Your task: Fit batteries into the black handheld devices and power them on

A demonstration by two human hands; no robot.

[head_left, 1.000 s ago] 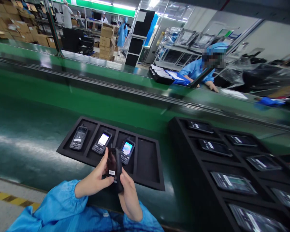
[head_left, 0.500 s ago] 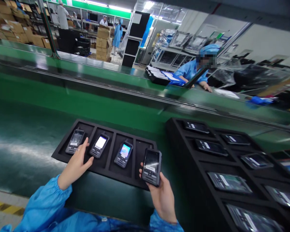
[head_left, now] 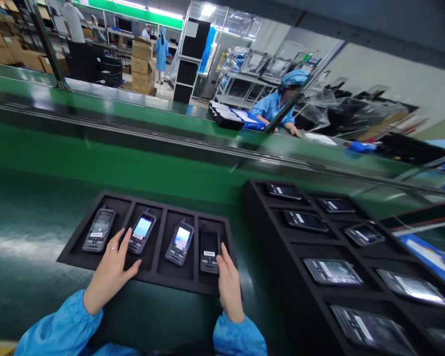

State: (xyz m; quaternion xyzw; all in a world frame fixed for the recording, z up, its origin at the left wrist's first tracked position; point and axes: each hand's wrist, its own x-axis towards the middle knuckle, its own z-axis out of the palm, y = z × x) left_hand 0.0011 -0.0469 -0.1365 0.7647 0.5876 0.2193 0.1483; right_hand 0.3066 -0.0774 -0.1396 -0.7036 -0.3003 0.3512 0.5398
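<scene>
A black foam tray with a row of compartments holds several rugged handheld phones with keypads. The leftmost phone has a dark screen; beside it the second phone glows blue. Over the lower left of that second one, my left hand has its fingers apart and grips nothing. The third phone is lit too. In the right-hand compartment rests a dark-screened phone with a white label. My right hand is at its right edge, fingers stretched out, the fingertips touching or very near it.
To the right stands a taller black foam tray with two columns of phones. Behind the green bench runs a metal rail. Across it, a co-worker in blue leans over the far bench beside a black bin of papers.
My right hand has lowered the phone it held into the right compartment and loosened around it. The second phone's screen went from white to blue. The view has shifted right.
</scene>
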